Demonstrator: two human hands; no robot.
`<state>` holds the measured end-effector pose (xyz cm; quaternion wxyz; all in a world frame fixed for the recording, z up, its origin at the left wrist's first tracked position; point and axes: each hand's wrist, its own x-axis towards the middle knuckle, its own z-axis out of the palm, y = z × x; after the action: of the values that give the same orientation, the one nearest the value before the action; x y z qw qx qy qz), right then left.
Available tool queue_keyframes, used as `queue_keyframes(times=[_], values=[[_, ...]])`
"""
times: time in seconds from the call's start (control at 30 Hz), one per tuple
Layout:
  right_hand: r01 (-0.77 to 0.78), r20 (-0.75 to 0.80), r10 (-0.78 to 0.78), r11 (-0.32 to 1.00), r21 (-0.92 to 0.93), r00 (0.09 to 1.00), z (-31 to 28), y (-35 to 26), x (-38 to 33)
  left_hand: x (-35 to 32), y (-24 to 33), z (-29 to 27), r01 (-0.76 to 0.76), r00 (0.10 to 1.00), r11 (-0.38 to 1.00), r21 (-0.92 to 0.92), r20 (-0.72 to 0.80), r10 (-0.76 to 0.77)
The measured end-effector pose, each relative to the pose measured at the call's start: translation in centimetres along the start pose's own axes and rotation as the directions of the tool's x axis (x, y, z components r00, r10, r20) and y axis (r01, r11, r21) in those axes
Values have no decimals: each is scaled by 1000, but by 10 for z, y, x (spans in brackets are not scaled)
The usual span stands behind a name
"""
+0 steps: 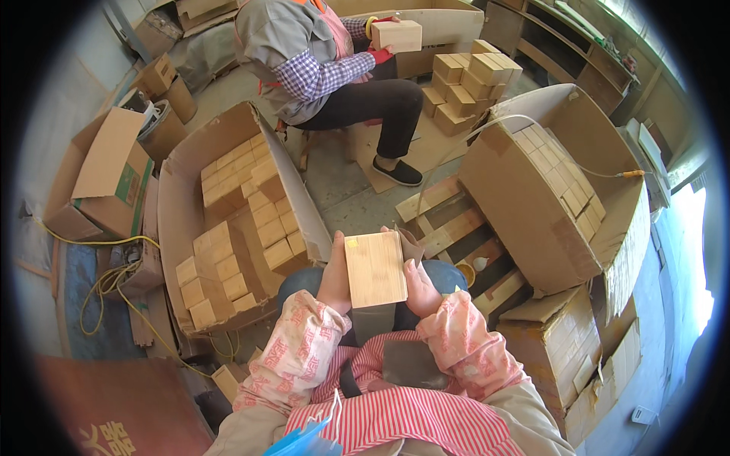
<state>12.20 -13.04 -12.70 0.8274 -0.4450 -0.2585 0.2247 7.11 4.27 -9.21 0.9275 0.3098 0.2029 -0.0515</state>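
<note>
While the left hand point(333, 277) and right hand point(423, 290) grip opposite sides of a pale wooden block point(377, 270) between them, a brown sheet point(412, 248) shows beside the right thumb — work on this piece looks unfinished. Similar blocks point(215, 242) lie in the cardboard carton point(283, 163) ahead-left of the hands and in a second carton point(517, 213) ahead-right, though which are done I cannot tell — smooth, straight-grained, square-edged wood against creased, dull cardboard.

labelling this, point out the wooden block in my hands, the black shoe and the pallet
Wooden block point(377, 269): head view, centre of broad face.
Black shoe point(399, 173): head view, its upper.
Pallet point(454, 230): head view, a bare slat.
</note>
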Motion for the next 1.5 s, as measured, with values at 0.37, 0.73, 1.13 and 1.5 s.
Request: queue_keyframes(times=[0.37,0.73,1.13,1.5], values=[[-24,152,64,968,-251,986,1,-28,-1,-19,16,13,296,943,951,-93,186,-275],[38,208,120,779,-625,971,20,-150,-38,-19,-3,6,-107,992,989,102,-59,113],[77,121,63,467,-881,991,0,-182,-130,-22,-29,-6,-163,986,981,106,-10,165],[-874,-875,94,170,-455,474,-210,1,-214,-24,-20,2,-49,985,995,85,-161,63]])
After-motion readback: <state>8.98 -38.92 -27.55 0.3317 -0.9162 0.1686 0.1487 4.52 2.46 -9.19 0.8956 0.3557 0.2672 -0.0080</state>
